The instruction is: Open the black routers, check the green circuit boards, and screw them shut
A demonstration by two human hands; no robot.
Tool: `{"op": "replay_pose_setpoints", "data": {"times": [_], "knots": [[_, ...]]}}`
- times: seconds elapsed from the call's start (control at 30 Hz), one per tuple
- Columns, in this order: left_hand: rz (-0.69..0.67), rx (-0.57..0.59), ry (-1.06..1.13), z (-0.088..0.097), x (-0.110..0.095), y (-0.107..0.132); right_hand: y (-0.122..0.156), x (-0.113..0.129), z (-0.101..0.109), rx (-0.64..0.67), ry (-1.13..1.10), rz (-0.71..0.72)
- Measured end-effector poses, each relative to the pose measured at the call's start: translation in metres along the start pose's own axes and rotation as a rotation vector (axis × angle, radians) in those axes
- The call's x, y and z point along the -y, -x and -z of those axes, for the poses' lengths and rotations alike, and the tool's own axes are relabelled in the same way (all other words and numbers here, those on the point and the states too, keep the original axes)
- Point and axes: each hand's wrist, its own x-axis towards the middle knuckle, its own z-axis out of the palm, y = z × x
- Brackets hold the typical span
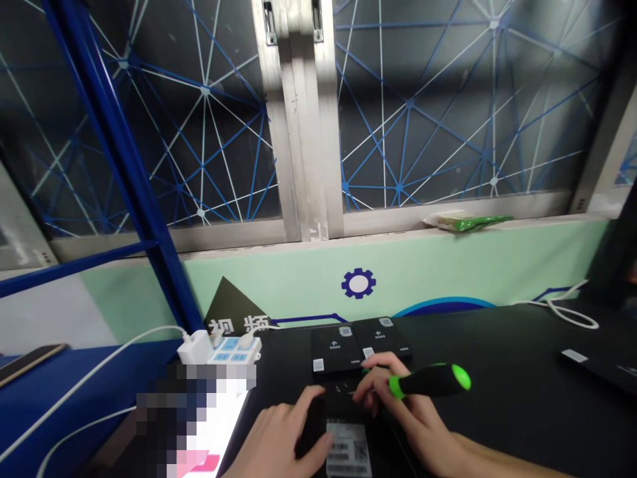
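My right hand [403, 408] is closed around a screwdriver [430, 382] with a black and bright green handle. The handle sticks out to the right past my knuckles; its tip is hidden near my fingers. Under my hands lies a dark flat device with a white printed label [348, 450]. My left hand [286, 435] rests at its left side with thumb and index finger spread, the thumb touching the label's edge. Between my hands are a few tiny bright pieces [341, 389], perhaps screws. Just behind them lie two flat black boxes [336, 350] [382, 336], side by side.
At the left stand a white power strip [233, 350] with a charger [195, 348] and cables, beside a lit screen [223, 411], partly pixelated. A phone [30, 362] lies far left. Another black box [602, 372] lies right. A white cable [572, 312] loops near the wall.
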Motion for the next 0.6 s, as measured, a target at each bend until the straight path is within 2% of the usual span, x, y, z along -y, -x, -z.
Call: {"op": "replay_pose_setpoints", "data": {"times": [0.17, 0.33, 0.47, 0.6], "knots": [[0.043, -0.019, 0.08, 0.002, 0.001, 0.0, -0.001, -0.003, 0.0, -0.129, -0.083, -0.018], [0.032, -0.041, 0.086, 0.003, 0.001, 0.001, -0.012, 0.009, 0.008, -0.248, -0.069, -0.031], [-0.002, -0.07, 0.105, 0.003, 0.001, 0.0, -0.021, 0.021, 0.018, -0.278, -0.037, -0.051], [-0.026, -0.096, 0.131, 0.003, 0.002, -0.003, -0.02, 0.021, 0.026, -0.307, 0.012, -0.116]]}}
